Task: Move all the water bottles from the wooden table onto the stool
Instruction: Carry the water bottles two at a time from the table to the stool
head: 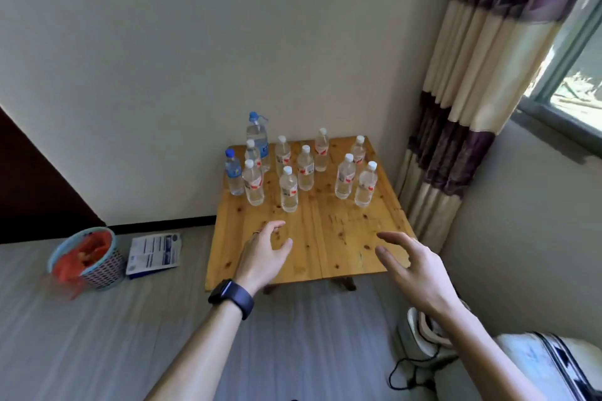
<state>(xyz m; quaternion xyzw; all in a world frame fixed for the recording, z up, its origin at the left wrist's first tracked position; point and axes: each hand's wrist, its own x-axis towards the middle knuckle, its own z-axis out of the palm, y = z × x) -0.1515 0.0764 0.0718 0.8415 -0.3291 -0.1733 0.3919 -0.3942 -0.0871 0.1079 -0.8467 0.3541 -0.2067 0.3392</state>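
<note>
1. A patterned basket [86, 259] holding something red is sitting on the grey floor [293, 335] at far left, with a printed paper [154, 254] lying just beside it.
2. My left hand [264, 259], a dark watch [232, 298] on its wrist, is hovering over the near part of the wooden table [325, 238], fingers loosely spread, holding nothing.
3. The water bottles [288, 189] are standing upright on the table's far half, near the pale wall [195, 42].
4. My right hand [413, 273] is hovering by the table's right edge, fingers spread, empty.
5. A striped curtain [472, 91] is hanging beside a window [573, 75].
</note>
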